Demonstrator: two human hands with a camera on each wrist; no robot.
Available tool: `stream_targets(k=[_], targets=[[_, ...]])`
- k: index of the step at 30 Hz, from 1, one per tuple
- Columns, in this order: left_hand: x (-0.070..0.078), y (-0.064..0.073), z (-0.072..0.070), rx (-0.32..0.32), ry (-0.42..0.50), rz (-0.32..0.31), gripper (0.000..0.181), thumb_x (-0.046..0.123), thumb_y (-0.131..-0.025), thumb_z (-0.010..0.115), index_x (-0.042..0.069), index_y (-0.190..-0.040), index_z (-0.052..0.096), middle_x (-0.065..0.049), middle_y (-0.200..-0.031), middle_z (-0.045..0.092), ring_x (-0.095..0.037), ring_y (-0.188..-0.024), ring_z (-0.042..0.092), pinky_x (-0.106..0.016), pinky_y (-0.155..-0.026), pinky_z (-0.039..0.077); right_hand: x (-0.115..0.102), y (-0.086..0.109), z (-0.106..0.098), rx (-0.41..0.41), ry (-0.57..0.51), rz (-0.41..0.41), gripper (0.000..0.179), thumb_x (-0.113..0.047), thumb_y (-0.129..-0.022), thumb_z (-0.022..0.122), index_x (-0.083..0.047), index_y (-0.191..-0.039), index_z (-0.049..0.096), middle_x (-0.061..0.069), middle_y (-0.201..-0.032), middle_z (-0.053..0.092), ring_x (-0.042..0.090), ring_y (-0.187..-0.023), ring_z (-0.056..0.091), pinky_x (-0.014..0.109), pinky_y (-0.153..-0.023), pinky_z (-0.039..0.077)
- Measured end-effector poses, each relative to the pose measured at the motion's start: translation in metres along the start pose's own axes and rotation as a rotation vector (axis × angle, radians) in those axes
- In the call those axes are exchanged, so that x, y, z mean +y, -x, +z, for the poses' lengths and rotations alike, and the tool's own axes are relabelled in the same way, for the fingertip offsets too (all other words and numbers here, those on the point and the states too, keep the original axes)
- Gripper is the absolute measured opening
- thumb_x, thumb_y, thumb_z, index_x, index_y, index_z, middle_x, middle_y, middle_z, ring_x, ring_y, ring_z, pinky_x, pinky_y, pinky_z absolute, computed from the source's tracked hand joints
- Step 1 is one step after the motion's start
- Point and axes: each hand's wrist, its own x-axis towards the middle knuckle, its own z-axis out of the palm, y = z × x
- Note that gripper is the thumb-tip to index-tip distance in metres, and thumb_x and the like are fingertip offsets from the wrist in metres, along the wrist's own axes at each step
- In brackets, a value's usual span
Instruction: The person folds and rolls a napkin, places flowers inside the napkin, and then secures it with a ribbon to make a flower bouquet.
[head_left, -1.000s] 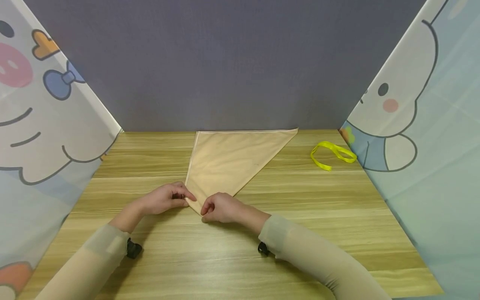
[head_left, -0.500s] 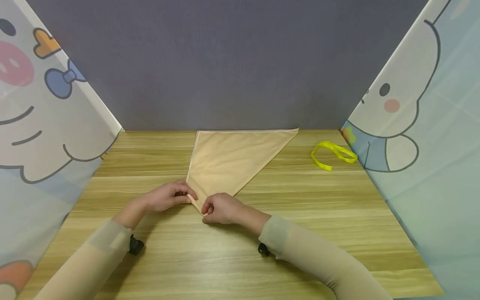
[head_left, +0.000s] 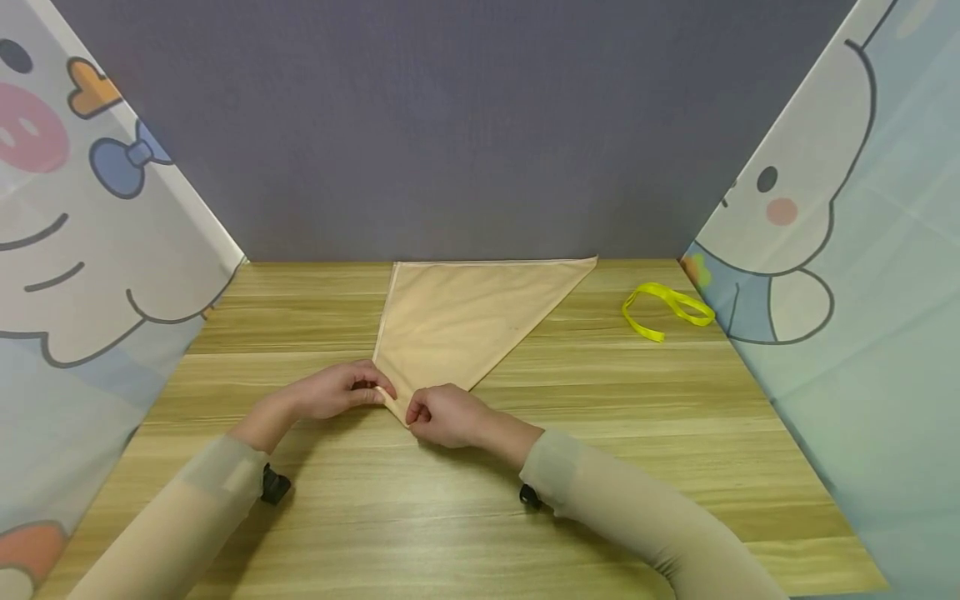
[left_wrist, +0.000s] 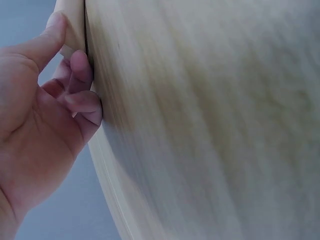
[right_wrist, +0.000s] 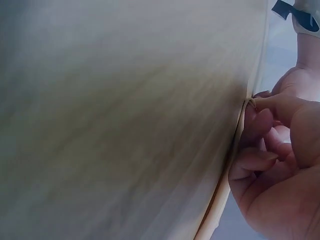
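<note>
A peach-coloured cloth (head_left: 457, 321) lies on the wooden table, wide at the far side and narrowing to a short near edge. That near edge is turned over into a narrow roll. At the left end of the roll, my left hand (head_left: 333, 392) pinches the fabric between thumb and fingers. My right hand (head_left: 450, 417) pinches its right end, fingers curled. In the left wrist view, the thumb (left_wrist: 56, 27) presses on a pale strip of the cloth (left_wrist: 75, 22). The right wrist view has the curled fingers (right_wrist: 252, 162) against the cloth's folded edge (right_wrist: 212, 215).
A loosely looped yellow ribbon (head_left: 656, 289) lies at the back right of the table (head_left: 420, 517). A dark grey panel (head_left: 450, 125) stands behind the table. Cartoon-printed sheets flank it on the left (head_left: 90, 267) and right (head_left: 885, 400).
Both hands have shifted slightly, the left one a little right and away from me. The cloth's near edge has been rolled a little farther inward. The ribbon has not moved.
</note>
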Motion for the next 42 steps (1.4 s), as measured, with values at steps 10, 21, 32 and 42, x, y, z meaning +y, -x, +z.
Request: stream_targets(k=[10,21,32,42], targets=[[0.004,-0.006,-0.001,-0.011,-0.029,-0.052,0.018,0.028,-0.113,0.064,0.022,-0.121,0.079,0.002,-0.119,0.072,-0.014,-0.111,0.063,-0.034,-0.098,0.051,0.008,0.0,-0.002,0.023,-0.156,0.035,0.01,-0.015,-0.102,0.077,-0.021,-0.103,0.069,-0.01,-0.082,0.07,0.004,-0.075,0.059,0.022,-0.074,0.048],[0.015,-0.014,0.003,0.014,0.032,-0.123,0.016,0.025,-0.112,0.066,0.015,-0.108,0.078,0.003,-0.1,0.072,-0.013,-0.09,0.057,-0.027,-0.081,0.046,0.016,0.001,-0.006,-0.007,-0.333,0.113,0.007,-0.014,-0.102,0.078,-0.014,-0.103,0.085,-0.008,-0.082,0.073,0.006,-0.053,0.05,0.02,-0.054,0.044],[0.016,-0.014,0.003,0.017,0.045,-0.133,0.016,0.025,-0.109,0.07,0.012,-0.104,0.079,0.002,-0.094,0.071,-0.01,-0.085,0.056,-0.025,-0.075,0.047,0.006,0.003,-0.007,0.028,0.031,0.007,0.01,-0.021,-0.102,0.079,-0.024,-0.105,0.089,-0.013,-0.091,0.073,0.0,-0.081,0.056,0.019,-0.077,0.048],[0.018,-0.014,0.0,-0.008,0.055,-0.149,0.016,0.025,-0.107,0.073,0.011,-0.103,0.08,0.001,-0.095,0.069,-0.013,-0.085,0.056,-0.025,-0.076,0.047,0.016,-0.005,-0.01,-0.072,-0.027,-0.097,0.009,-0.021,-0.101,0.081,-0.022,-0.106,0.088,-0.012,-0.098,0.077,-0.004,-0.089,0.062,0.018,-0.089,0.051]])
